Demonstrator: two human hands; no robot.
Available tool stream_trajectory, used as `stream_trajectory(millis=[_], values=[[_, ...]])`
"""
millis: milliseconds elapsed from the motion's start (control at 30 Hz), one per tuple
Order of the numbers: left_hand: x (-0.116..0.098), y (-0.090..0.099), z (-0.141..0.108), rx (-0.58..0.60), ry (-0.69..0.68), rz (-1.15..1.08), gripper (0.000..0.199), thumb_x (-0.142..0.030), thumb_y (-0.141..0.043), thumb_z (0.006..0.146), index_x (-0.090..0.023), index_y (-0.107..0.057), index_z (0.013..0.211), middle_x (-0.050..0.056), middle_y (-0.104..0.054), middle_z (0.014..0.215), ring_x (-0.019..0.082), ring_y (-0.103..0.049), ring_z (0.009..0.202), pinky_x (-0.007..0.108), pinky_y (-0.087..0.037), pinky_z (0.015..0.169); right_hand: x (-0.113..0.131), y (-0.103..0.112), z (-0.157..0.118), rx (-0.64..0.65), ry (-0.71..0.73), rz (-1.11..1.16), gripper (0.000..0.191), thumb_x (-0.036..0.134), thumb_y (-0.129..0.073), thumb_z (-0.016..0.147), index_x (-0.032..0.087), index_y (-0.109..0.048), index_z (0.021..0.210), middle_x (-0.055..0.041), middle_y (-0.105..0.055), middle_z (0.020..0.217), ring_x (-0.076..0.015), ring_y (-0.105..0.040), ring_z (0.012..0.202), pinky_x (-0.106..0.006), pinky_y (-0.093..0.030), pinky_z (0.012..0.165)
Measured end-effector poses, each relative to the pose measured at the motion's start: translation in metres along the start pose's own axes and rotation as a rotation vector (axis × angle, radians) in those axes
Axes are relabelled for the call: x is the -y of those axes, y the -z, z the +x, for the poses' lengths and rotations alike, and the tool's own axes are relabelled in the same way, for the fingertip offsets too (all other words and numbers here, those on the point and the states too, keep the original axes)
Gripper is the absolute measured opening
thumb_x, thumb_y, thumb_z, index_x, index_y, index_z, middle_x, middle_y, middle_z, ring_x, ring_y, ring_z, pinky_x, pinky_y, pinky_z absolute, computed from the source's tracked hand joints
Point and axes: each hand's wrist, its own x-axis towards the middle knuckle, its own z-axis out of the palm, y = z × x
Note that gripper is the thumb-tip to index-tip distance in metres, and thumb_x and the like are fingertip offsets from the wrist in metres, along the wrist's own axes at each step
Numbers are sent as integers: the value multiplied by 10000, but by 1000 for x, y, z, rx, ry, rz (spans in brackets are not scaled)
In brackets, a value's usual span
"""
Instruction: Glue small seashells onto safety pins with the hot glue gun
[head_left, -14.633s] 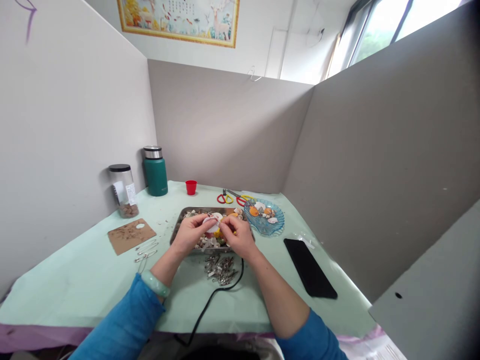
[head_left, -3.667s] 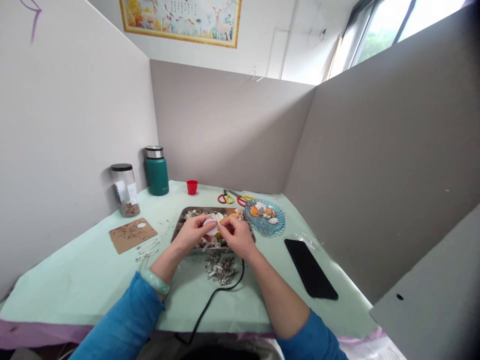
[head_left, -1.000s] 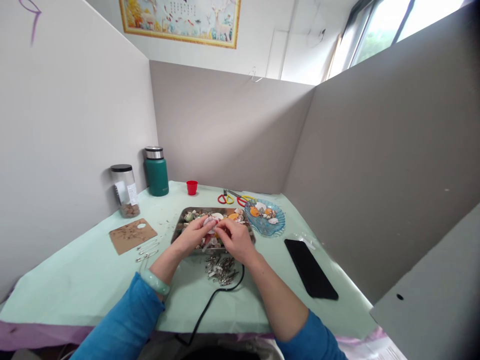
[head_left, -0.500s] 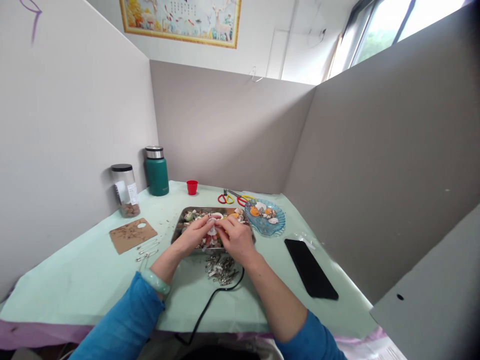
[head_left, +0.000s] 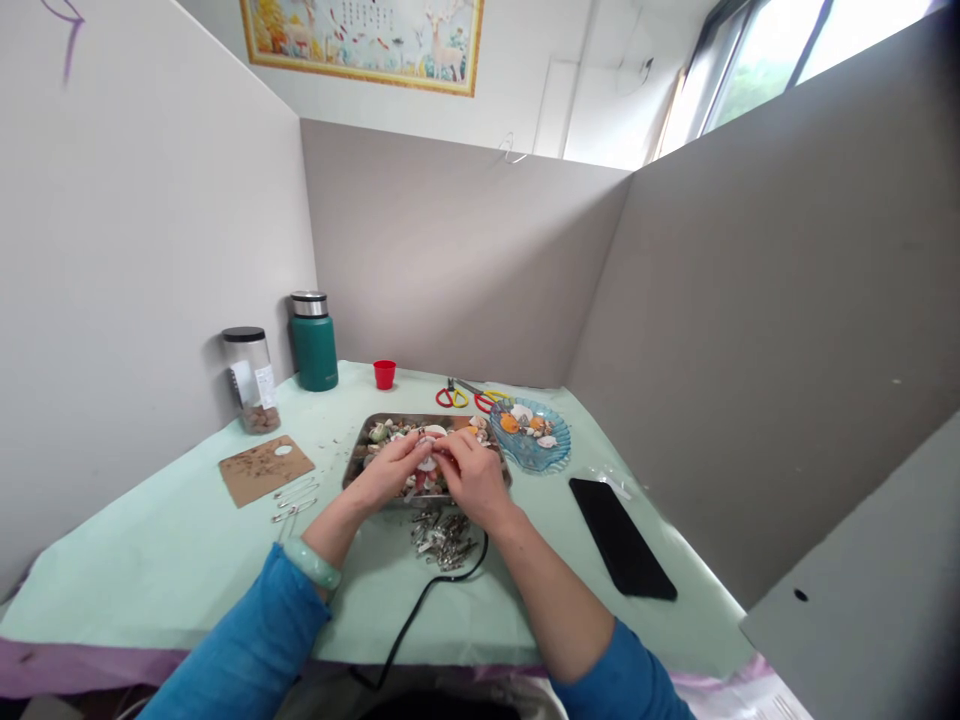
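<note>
Over a metal tray (head_left: 348, 474) filled with shells and small mixed pieces, my left hand (head_left: 392, 467) and my right hand (head_left: 472, 472) meet with fingertips pinched together. Between them is a small white-and-pink piece (head_left: 426, 463); its exact kind is too small to tell, and my fingers cover part of it. Just in front of the tray lies a heap of small metal clips or pins (head_left: 444, 541). A blue glass plate (head_left: 559, 452) with shells and orange pieces stands beside the tray, to the right of my right hand.
Scissors (head_left: 484, 400) with red and yellow handles lie behind the tray, near a red cup (head_left: 385, 375). At left stand a green bottle (head_left: 316, 350) and a jar (head_left: 247, 375), with brown card (head_left: 259, 475) and safety pins (head_left: 294, 505). A black phone (head_left: 622, 540) and black cable (head_left: 420, 600) lie nearer.
Both hands stay in the same place over the tray, with only a slight shift of the fingers and the held piece.
</note>
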Motion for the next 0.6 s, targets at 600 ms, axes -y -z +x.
stream_trajectory(millis=[600], values=[[-1,0,1,11,3,-107,423,-416,-622,765,-150,-581,1091,68,-628,976,200,-592,867,335,-537,724,1,-5,0,-35,19,-59,140,241,-467,886,184,-595,899,-66,-596,870,-168,-565,763,-265,-423,680]])
